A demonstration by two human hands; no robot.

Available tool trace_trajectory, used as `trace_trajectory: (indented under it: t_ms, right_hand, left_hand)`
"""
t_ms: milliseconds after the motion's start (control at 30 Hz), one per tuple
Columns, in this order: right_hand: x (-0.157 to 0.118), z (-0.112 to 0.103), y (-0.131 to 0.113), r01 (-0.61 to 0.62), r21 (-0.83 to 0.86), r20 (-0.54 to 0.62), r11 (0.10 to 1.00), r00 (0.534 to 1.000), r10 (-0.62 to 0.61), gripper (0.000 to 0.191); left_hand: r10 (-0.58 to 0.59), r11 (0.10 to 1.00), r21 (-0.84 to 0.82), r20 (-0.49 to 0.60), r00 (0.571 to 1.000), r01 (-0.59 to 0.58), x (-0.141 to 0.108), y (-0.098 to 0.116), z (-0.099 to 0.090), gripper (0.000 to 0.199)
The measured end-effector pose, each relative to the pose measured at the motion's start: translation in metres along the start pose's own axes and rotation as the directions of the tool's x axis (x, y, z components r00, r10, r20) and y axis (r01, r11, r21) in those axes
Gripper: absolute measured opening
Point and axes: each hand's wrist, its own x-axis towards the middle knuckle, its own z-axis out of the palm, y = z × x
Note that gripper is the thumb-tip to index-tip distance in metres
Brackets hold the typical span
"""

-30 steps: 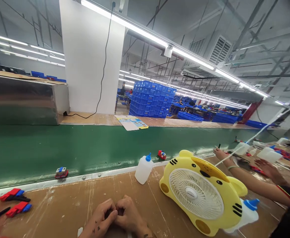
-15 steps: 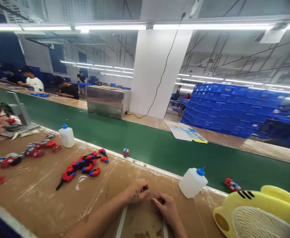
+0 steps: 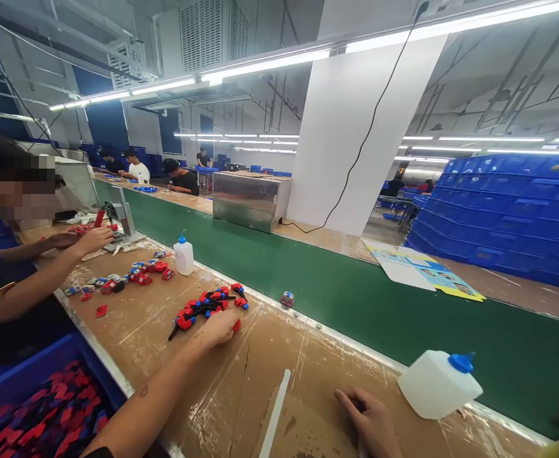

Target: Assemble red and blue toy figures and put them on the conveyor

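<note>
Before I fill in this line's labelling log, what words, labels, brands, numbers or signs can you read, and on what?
Nothing is legible.
Stacked blue crates: white marks near the top, too blurred to read.
Printed cardboard sheet: print too small to read.
Red, blue and black pieces by the left hand: no lettering discernible.

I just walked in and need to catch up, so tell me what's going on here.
A person at a brown bench has the left hand beside a cluster of red, blue and black parts, with a red piece at its fingertips; its grip is partly hidden. The right hand is low over the bench, near a blue-capped bottle; whether it holds anything cannot be seen. To the left, a co-worker's hand is by a metal stand.
</note>
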Motion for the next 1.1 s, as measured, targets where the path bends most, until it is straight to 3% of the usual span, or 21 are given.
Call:
trace_trajectory:
  t_ms: [133,300,400,533,633,767,933,1000,1100]
  right_hand:
    - [0.0,-0.003,-0.008,-0.016,-0.018,-0.015,1.0,1.0,0.016,0.056]
    - [-0.003,-0.004,-0.015,-0.033,-0.066,-0.028,0.997,0.999,0.031,0.054]
    - [-0.004,0.0,-0.011,-0.048,-0.083,-0.055,0.995,0.998,0.044,0.055]
    - [0.008,0.008,-0.007,-0.128,-0.139,-0.091,0.982,0.989,0.116,0.055]
    - [0.039,0.013,-0.015,-0.127,-0.177,-0.05,0.976,0.992,0.12,0.05]
    - [0.111,0.032,-0.031,-0.039,-0.157,0.007,0.987,0.999,0.041,0.037]
    - [0.191,0.064,-0.037,0.003,-0.147,-0.001,0.989,1.0,-0.003,0.047]
    - [0.206,0.071,-0.038,0.03,-0.134,0.04,0.991,0.999,-0.025,0.037]
    - [0.207,0.07,-0.038,0.069,-0.092,0.041,0.993,0.997,-0.066,0.027]
  left_hand:
    - [0.22,0.971,-0.077,-0.07,0.973,-0.225,0.012,0.039,0.015,0.034]
    - [0.342,0.905,-0.204,-0.175,0.923,-0.374,0.03,0.082,0.037,0.027]
    - [0.348,0.868,-0.288,-0.225,0.91,-0.404,0.032,0.086,0.049,0.028]
    - [0.331,0.871,-0.289,-0.256,0.908,-0.398,0.035,0.073,0.06,0.027]
    - [0.334,0.897,-0.208,-0.258,0.906,-0.39,0.04,0.066,0.064,0.029]
    - [0.389,0.892,-0.141,-0.245,0.888,-0.429,0.044,0.067,0.066,0.027]
    - [0.398,0.894,-0.121,-0.226,0.889,-0.431,0.047,0.064,0.065,0.022]
    - [0.384,0.892,-0.159,-0.228,0.895,-0.423,0.049,0.06,0.065,0.023]
    - [0.307,0.888,-0.261,-0.279,0.91,-0.379,0.053,0.057,0.069,0.024]
